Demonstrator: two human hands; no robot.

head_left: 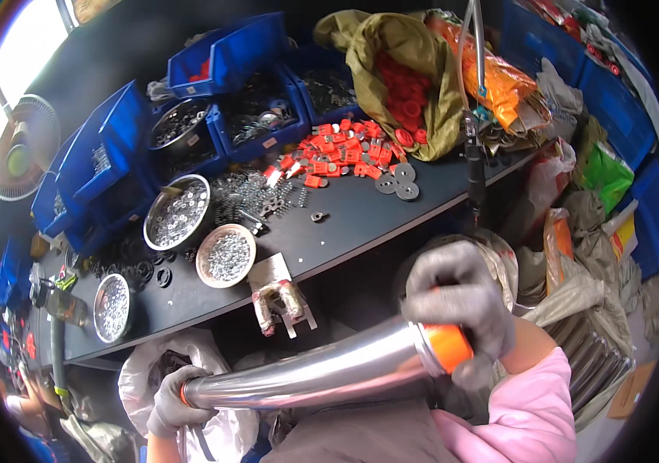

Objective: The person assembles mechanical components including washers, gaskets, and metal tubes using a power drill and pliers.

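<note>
A shiny metal tube [322, 372] lies aslant in front of my body, its right end higher and nearer the bench. My left hand [175, 403], in a grey glove, is wrapped round the narrower left end, where a bit of orange shows. At the wider right end sits a bright orange end piece [448, 347], next to a metal rim. My right hand [464, 297], also gloved and slightly blurred, curls over this end with its fingers bent. Part of its grip is hidden behind the tube.
Along the dark bench [360, 220] are a bowl of small metal parts [226, 256], red plastic pieces [337, 152], grey discs [405, 181] and blue bins [256, 123]. A fixture [275, 289] sits on the front edge. A hanging tool [474, 158] dangles right; sacks and tubes [596, 370] stand below.
</note>
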